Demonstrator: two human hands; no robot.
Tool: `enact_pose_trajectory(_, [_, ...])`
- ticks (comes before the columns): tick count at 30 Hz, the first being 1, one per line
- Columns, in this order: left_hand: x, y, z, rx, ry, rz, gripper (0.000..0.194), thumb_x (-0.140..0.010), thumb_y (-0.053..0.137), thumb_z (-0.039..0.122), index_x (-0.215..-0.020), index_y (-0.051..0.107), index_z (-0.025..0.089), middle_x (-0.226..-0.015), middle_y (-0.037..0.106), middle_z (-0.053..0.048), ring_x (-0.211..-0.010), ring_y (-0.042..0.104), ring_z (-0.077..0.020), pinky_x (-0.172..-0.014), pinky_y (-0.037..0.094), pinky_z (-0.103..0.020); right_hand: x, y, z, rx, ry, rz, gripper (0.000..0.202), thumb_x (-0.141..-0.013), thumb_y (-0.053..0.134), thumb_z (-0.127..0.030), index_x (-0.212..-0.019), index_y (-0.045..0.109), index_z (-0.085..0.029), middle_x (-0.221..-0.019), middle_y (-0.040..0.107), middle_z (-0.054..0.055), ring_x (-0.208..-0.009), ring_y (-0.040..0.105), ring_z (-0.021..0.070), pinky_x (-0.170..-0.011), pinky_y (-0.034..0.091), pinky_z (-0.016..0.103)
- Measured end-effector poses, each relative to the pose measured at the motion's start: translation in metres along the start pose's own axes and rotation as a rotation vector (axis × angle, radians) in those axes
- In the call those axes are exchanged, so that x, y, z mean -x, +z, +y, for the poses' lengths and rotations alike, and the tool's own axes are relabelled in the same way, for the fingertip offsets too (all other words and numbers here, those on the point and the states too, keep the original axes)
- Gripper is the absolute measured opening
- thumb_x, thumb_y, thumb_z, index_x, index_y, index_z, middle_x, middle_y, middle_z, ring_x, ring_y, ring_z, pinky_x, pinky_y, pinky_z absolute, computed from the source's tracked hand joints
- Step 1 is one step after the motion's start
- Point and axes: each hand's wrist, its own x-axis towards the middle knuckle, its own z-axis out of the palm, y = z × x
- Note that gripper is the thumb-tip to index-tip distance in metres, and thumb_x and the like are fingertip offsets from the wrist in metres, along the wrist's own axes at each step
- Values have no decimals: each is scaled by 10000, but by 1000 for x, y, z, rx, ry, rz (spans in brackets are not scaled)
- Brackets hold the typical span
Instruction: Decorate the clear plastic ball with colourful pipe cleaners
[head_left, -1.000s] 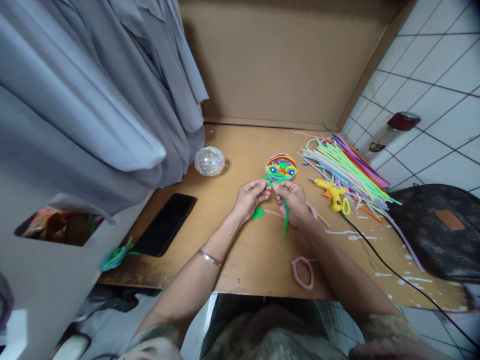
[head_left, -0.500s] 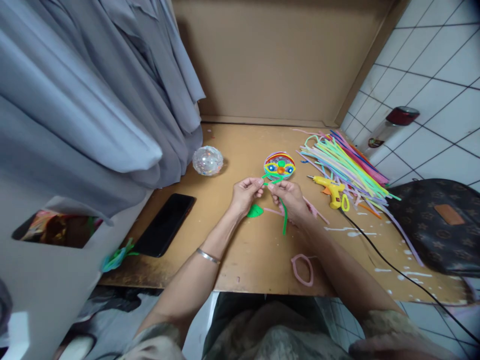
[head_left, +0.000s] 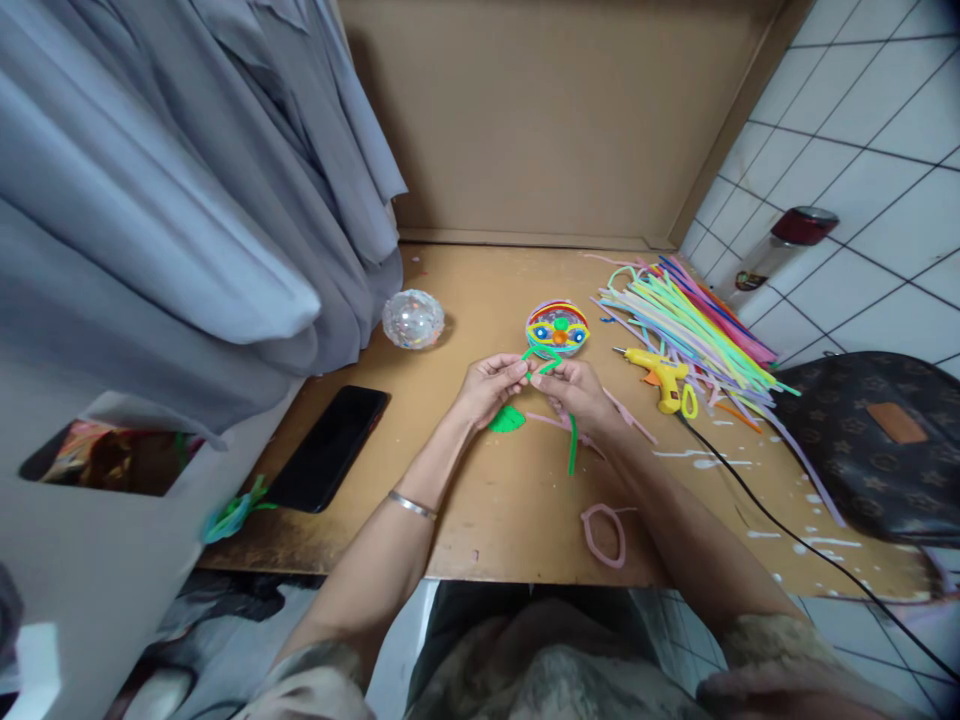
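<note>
Between my fingers is a green pipe cleaner [head_left: 556,359], bent into a loop above my fingertips, its long tail hanging below my right hand. My left hand [head_left: 491,385] pinches one side of the loop. Close beside it, my right hand [head_left: 574,390] is closed on the other side. Just beyond both hands sits a round ornament [head_left: 557,327] with red, yellow and blue strips, two blue eyes and an orange nose. A green leaf-shaped piece [head_left: 507,419] lies by my left wrist. Pink pipe cleaners lie partly under my right hand.
A clear bowl-like half ball [head_left: 413,320] and a black phone [head_left: 330,448] are on the left. At right lie a yellow glue gun [head_left: 660,374] with its cord, a pile of pipe cleaners [head_left: 686,315] and a dark bag [head_left: 862,440]. A pink loop [head_left: 604,535] rests near the front edge.
The green pipe cleaner's loop has changed shape, now bent more sharply at its right side. My hands stay close together in nearly the same place.
</note>
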Motion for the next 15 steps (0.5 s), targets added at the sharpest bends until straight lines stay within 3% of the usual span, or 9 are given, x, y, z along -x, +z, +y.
enact_pose_trajectory(7, [-2, 1, -6, -37, 55, 35, 429, -435, 946, 371, -658, 680, 118, -588, 655, -5, -510, 525, -47, -502, 387, -169, -2, 3, 2, 10, -57, 10, 313, -614, 783, -457, -656, 634, -185, -502, 486, -50, -481, 397, 79, -474, 273, 223])
enact_pose_trajectory(15, [-2, 11, -18, -7, 101, 170, 302, -550, 887, 272, -603, 629, 124, -508, 577, 25, -456, 458, -35, -479, 365, -170, 2, 4, -4, 65, -28, -35, 347, -623, 781, -516, -628, 648, -195, -396, 349, -79, -408, 243, 64, -431, 227, 231])
